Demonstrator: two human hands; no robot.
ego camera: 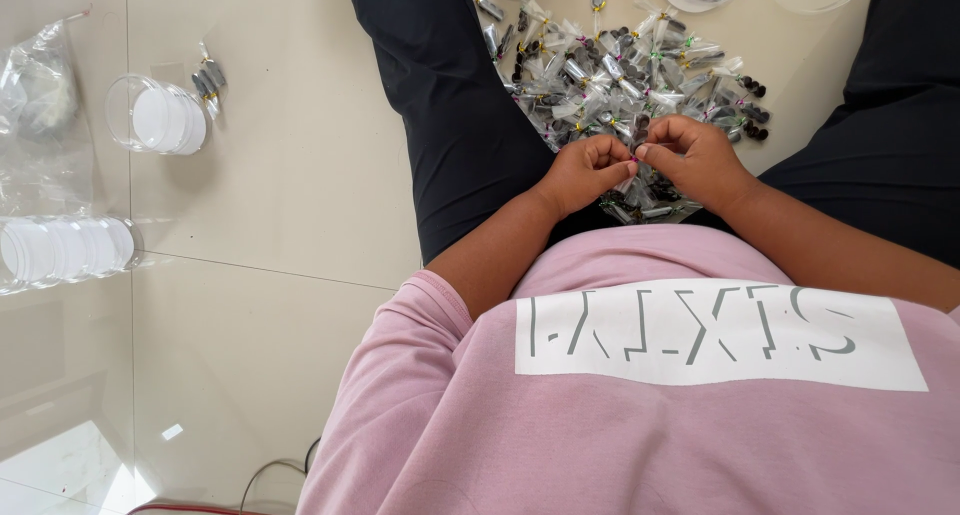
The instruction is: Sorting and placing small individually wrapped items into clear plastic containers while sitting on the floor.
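Pinching a small clear packet between them, the left hand and right hand meet fingertip to fingertip at the near edge of the heap of tied packets; both are clenched on it. Judged step: tying or twisting its neck shut. Next calls for a firm, fine twist. Well left of the heap, a clear round tub holds white discs; another stack lies nearer.

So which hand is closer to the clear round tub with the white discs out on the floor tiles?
Left. The left hand is the one on the tub's side, though well apart from it. The right hand sits beyond the left, farther away, over the pile of small packets.
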